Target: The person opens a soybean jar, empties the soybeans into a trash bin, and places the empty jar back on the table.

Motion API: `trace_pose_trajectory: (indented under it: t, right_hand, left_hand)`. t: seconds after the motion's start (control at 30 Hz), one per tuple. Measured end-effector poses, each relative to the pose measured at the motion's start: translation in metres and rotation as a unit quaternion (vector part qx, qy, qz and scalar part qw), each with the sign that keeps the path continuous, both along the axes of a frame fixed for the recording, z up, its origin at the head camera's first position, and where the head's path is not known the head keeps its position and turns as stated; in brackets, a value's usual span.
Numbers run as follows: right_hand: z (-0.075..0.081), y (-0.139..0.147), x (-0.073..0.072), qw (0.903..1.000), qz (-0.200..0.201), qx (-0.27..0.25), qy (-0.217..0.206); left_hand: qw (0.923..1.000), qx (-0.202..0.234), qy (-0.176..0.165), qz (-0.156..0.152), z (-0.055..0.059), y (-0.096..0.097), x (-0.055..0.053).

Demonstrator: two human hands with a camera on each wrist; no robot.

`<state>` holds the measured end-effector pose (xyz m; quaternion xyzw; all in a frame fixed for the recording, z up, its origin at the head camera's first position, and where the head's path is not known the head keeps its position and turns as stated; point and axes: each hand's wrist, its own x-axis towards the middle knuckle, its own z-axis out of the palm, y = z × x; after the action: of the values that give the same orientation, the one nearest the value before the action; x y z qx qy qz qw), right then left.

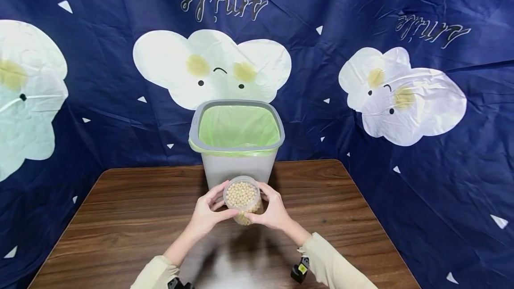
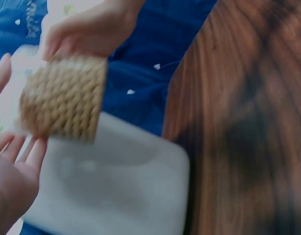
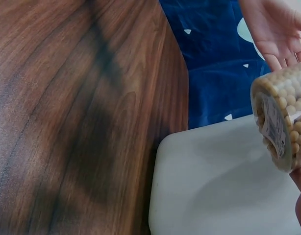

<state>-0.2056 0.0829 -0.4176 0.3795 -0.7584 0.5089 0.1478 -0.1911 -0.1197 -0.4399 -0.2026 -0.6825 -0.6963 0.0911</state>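
Note:
Between both hands, in front of the bin, a clear round jar is held up over the table. It is full of small pale beige balls that look like dried beans. My left hand grips its left side with thumb and fingers, and my right hand grips its right side. In the right wrist view the jar lies tilted and shows a printed label on its base. The left wrist view shows the jar blurred. Whether a lid covers it I cannot tell.
A pale grey waste bin with a darker grey rim and a green liner stands at the back of the brown wooden table. Dark blue cloth with white clouds hangs behind and at the sides.

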Motion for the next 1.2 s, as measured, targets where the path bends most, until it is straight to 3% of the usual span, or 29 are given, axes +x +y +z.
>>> trace_pose_trajectory:
  t: [0.17, 0.3, 0.47, 0.7, 0.9, 0.97, 1.2]
  right_hand:
    - [-0.004, 0.004, 0.0, 0.9986, 0.05, -0.01, -0.013]
    - [-0.007, 0.003, -0.001, 0.9964, 0.082, -0.016, -0.011]
    - [-0.008, 0.002, -0.001, 0.9969, 0.077, -0.014, -0.011]
    - [-0.008, 0.003, -0.001, 0.9969, 0.076, -0.007, -0.018]
    - [-0.006, 0.003, -0.001, 0.9986, 0.048, 0.0, -0.02]
    - [-0.006, 0.004, -0.001, 0.9989, 0.04, -0.001, -0.025]
    - [-0.007, 0.009, -0.003, 0.9967, 0.077, -0.011, -0.023]
  left_hand:
    - [0.996, 0.005, -0.003, -0.09, 0.002, -0.013, -0.007]
    - [0.9922, -0.003, -0.014, -0.123, 0.002, -0.016, -0.01]
    - [0.9931, 0.011, -0.028, -0.113, 0.0, -0.013, -0.009]
    - [0.9956, 0.023, -0.022, -0.088, -0.003, -0.009, -0.007]
    - [0.9997, 0.004, -0.02, -0.01, -0.002, 0.0, -0.001]
    - [0.9999, 0.003, -0.015, -0.001, -0.002, 0.002, 0.0]
    - [0.9928, 0.057, 0.014, -0.105, -0.001, -0.008, -0.005]
